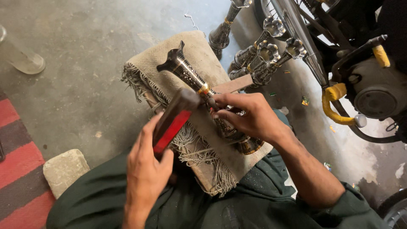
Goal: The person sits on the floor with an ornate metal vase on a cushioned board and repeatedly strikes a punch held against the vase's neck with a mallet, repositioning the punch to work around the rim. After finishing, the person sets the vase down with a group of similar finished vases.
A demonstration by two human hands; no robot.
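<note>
Soft even daylight, faint shadows, glints on engraved metal vases (pixel 254 55), edges perhaps slightly stretched, mostly sharp

the vase (pixel 186 74) is glossy engraved metal with a brass band; the block (pixel 174 121) looks like dark wood with a shiny red face; the cloth (pixel 157 63) is coarse, fringed weave; the floor (pixel 85 51) is rough concrete.
</note>
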